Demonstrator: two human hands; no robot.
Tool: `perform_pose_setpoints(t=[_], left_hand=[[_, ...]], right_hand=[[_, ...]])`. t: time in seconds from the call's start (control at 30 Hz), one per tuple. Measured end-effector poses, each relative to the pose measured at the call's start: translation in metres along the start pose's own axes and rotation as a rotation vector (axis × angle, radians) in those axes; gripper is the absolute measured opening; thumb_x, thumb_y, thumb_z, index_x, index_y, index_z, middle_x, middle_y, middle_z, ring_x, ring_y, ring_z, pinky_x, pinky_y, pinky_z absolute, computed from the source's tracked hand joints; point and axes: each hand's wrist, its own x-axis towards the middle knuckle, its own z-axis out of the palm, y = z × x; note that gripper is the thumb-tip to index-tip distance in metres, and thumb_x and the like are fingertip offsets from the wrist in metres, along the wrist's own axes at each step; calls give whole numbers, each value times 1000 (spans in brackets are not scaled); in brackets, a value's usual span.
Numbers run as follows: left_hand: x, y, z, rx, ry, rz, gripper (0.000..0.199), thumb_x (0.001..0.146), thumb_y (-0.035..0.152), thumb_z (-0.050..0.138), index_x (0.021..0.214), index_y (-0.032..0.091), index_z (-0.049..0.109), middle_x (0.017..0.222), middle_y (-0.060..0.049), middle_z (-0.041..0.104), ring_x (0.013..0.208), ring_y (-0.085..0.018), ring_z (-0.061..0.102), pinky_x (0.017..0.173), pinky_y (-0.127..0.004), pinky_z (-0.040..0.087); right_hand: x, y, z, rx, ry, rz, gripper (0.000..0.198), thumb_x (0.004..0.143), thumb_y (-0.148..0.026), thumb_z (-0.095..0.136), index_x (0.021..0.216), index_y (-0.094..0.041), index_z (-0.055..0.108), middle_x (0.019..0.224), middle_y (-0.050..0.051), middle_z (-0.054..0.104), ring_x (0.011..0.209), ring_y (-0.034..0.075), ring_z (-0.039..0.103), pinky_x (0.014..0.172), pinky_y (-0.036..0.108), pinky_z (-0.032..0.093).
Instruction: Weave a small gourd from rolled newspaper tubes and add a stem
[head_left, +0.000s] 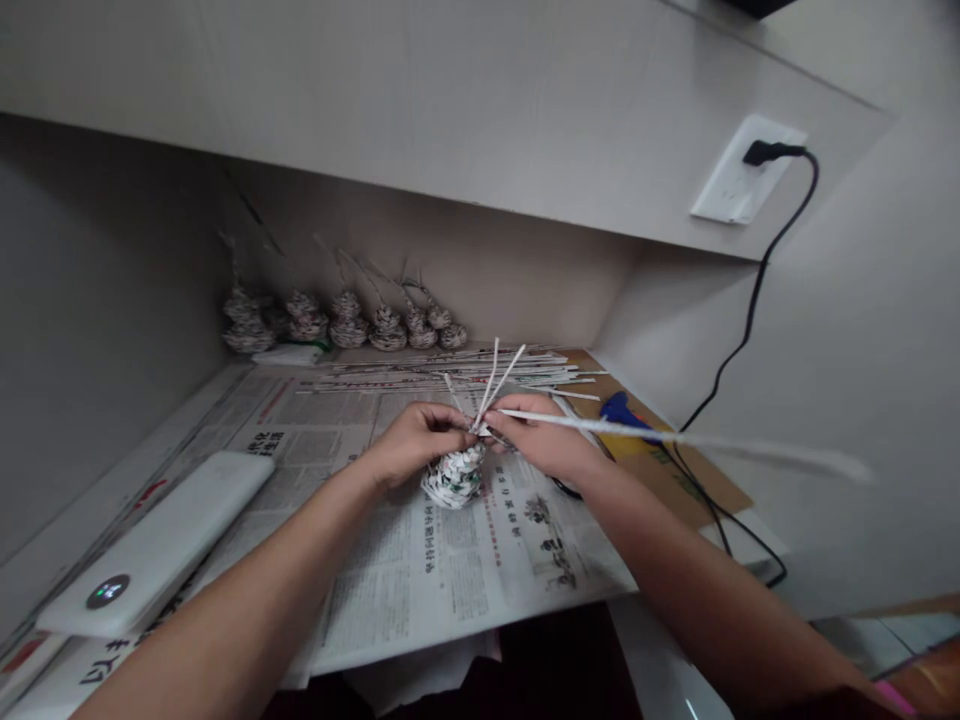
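A small woven gourd of rolled newspaper (454,478) hangs or stands just above the newspaper sheet, between my two hands. Round its top, my left hand (420,440) is closed with thumb and fingers pinching the neck. My right hand (536,435) pinches a long white paper strip (637,430) close to that neck, and the strip's far end sweeps out to the right, blurred. Several shorter paper strips (499,380) stick up from the gourd's top between the hands. The fingertips partly hide the weaving at the neck.
Several finished-looking paper gourds (349,320) line the back wall. Loose rolled paper sticks (450,372) lie before them. A white power bank (165,540) rests at left. A blue glue gun (622,410) sits on cardboard (675,485) at right, near a black cable (750,320) plugged into the wall socket (739,185).
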Motion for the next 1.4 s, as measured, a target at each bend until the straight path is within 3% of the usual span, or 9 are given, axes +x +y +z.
perform_pose_setpoints(t=[0.13,0.27,0.57,0.97,1.2,1.4], left_hand=[[0,0,0,20,-19,0,23,62,27,79,80,13,73,69,-3,71,57,-11,58,57,-22,42],[-1,-1,2,16,1,-13,23,61,27,79,78,13,73,69,-4,70,57,-12,58,57,-23,42],[3,-6,3,31,75,-64,26,59,27,80,78,14,69,62,0,65,51,-10,54,51,-22,39],[2,-5,7,29,143,51,25,58,26,80,76,14,67,67,1,65,55,-10,56,55,-22,42],[2,-8,11,86,221,123,24,59,26,78,76,14,67,70,-1,66,59,-12,58,58,-23,44],[3,-8,10,199,292,170,20,61,25,74,77,13,69,73,-3,69,64,-14,61,61,-23,46]], right_hand=[[4,10,6,281,15,130,22,77,-39,64,71,-19,60,63,-2,60,55,12,53,48,23,41],[2,14,6,361,-16,155,21,72,-37,69,70,-17,63,60,-2,60,56,11,50,55,24,40],[3,11,2,139,-37,53,5,70,-18,65,73,-16,68,70,0,68,69,14,60,69,27,45],[6,29,11,24,15,40,12,73,-23,62,79,-16,70,73,2,70,68,16,62,64,25,47],[4,25,22,171,149,10,9,70,-24,63,71,-16,67,69,2,68,66,16,60,63,26,45],[9,31,38,349,294,143,9,62,-24,64,57,-16,62,54,-3,59,53,11,50,56,24,39]])
